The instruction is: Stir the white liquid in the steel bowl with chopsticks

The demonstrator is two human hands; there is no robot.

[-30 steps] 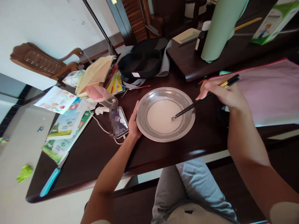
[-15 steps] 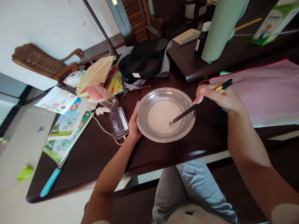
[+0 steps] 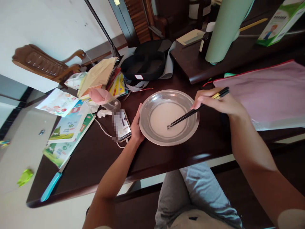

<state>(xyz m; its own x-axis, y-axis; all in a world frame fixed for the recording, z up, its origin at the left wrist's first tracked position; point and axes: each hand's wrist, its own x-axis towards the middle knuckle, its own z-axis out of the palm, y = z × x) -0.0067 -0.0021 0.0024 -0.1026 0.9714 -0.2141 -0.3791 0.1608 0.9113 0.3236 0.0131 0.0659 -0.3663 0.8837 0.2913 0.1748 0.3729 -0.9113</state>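
A round metal basin (image 3: 146,128) rests on the dark wooden table, with a smooth whitish liquid (image 3: 164,117) in its bottom. My left hand (image 3: 137,125) holds the basin by its left side, fingers along the outer wall. Black chopsticks (image 3: 184,117) with gold bands are gripped in my right hand (image 3: 212,100) over the basin's right rim. Their tips dip into the liquid near its middle.
Left of the basin lie a phone (image 3: 122,125) on a cable, a pink-topped clear bottle (image 3: 105,98) and booklets (image 3: 69,127). A blue-handled knife (image 3: 51,186) sits at the table's left edge. Behind are a black bag (image 3: 143,65) and a green cylinder (image 3: 224,35); a pink pouch (image 3: 269,95) lies right.
My right hand and the chopsticks have shifted left, so the tips sit further left in the liquid. The basin and my left hand stay in place. The phone's screen picture differs.
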